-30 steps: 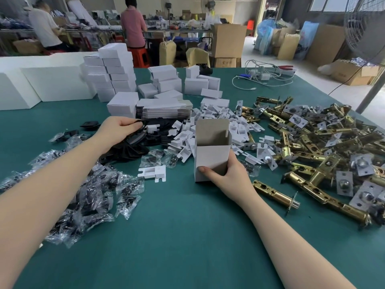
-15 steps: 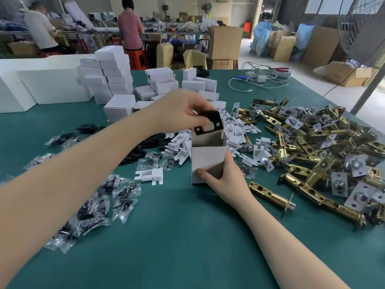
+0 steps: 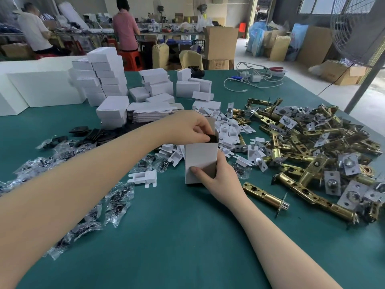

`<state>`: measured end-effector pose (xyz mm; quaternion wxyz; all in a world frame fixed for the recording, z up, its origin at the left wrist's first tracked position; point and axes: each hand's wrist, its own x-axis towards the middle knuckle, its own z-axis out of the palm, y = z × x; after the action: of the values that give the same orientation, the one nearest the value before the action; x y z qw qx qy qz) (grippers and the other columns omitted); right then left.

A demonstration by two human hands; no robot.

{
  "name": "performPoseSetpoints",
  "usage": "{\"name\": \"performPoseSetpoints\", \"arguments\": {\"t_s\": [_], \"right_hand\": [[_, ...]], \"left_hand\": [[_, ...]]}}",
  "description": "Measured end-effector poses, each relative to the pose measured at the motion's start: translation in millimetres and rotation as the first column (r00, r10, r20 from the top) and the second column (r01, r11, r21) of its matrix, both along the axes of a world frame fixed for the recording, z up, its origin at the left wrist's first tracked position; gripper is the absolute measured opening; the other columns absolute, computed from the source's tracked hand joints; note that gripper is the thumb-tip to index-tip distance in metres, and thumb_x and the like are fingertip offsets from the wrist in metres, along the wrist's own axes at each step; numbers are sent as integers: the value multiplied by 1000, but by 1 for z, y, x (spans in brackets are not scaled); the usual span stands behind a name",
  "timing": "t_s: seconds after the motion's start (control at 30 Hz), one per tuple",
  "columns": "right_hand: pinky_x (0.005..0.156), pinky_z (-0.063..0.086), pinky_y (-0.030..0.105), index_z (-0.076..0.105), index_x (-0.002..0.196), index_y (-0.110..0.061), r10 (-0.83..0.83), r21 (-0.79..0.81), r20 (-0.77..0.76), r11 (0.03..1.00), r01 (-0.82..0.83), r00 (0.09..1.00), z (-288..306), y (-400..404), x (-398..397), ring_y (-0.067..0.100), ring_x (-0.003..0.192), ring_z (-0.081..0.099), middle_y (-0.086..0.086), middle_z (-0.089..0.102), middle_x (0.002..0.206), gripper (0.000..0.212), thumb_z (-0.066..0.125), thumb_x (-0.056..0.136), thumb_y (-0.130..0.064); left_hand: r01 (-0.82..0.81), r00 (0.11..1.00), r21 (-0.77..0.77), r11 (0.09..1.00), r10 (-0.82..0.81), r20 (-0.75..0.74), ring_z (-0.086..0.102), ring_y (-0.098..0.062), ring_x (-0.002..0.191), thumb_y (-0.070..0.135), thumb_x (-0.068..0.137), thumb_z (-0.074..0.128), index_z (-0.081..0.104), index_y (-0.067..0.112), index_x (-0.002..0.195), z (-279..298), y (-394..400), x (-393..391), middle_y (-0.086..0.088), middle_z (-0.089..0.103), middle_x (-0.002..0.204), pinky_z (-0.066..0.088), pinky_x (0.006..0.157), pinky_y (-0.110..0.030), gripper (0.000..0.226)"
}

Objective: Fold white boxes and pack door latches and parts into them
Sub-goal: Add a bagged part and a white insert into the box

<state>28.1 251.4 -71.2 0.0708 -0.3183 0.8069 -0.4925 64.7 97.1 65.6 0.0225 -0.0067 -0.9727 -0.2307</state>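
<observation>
One white box [image 3: 200,161] held upright by right hand [image 3: 220,180], thumb pinching near wall; thin card, light, easily crushed. Black plate [image 3: 212,138], stiff, pinched by left hand [image 3: 189,127] at box mouth.

Two hands are at work: the left hand [image 3: 188,127] and the right hand [image 3: 220,176]. Between them stands one open white box [image 3: 200,161], with one black plate [image 3: 212,138] at its mouth. Just right of the right hand lies one brass latch [image 3: 265,196] on its own; beyond it is a heap of latches [image 3: 316,147] too tangled to count. Left of the left hand lie many small clear bags [image 3: 116,197], more than ten. Beyond the hands, two people [image 3: 125,24] sit.
</observation>
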Motion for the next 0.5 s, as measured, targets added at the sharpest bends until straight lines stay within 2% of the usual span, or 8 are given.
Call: {"name": "performPoseSetpoints", "arguments": {"t_s": [0.1,0.23,0.3,0.33,0.4,0.47,0.5], "right_hand": [[70,44,22,34,116,-53,8,1,2,1000,-8,1000,0,0,0,3,96,53,-33,50,101,57,58,69,-72],[70,44,21,35,117,-53,11,-10,0,1000,-11,1000,1,0,1,3,97,53,-34,49,100,58,56,68,-74],[70,44,21,34,115,-55,13,-7,-9,1000,-13,1000,1,0,1,3,97,53,-33,51,100,53,58,70,-71],[70,44,20,34,115,-55,14,-4,-14,1000,-14,1000,1,0,1,3,97,53,-33,51,101,52,59,71,-70],[71,44,20,34,115,-54,14,1,-18,1000,-14,1000,0,1,1,1,97,53,-34,50,101,52,62,73,-67],[71,43,18,35,117,-52,23,0,-15,1000,-23,1000,1,1,1,-4,94,51,-38,49,101,55,62,71,-67],[71,43,17,35,118,-51,27,0,-14,1000,-27,1000,1,2,1,-9,92,50,-39,48,102,57,61,70,-68]], "left_hand": [[61,997,-90,994,-56,48,52,23,72,24,98,54,70,22,108,0,2,4,29,56,81,36,64,2,18],[123,985,-182,976,-98,143,59,1,85,32,98,54,67,23,114,-2,3,10,14,67,100,41,72,-8,22],[135,986,-218,966,-108,130,57,3,84,30,95,57,67,25,115,-7,2,12,20,64,98,41,71,-4,22],[123,991,-219,968,-108,75,57,4,84,31,95,58,68,26,115,-9,2,14,22,62,95,41,73,-4,23],[73,980,-103,992,-90,-179,61,1,85,34,96,58,71,25,110,-13,-1,19,23,65,90,47,78,-14,21],[28,871,107,994,28,-490,63,-4,78,30,97,57,72,20,101,-16,-13,26,15,69,85,48,71,-19,19],[-26,809,180,983,126,-574,61,-3,72,28,97,55,71,21,99,-17,-23,29,13,69,82,46,65,-19,18]]}}
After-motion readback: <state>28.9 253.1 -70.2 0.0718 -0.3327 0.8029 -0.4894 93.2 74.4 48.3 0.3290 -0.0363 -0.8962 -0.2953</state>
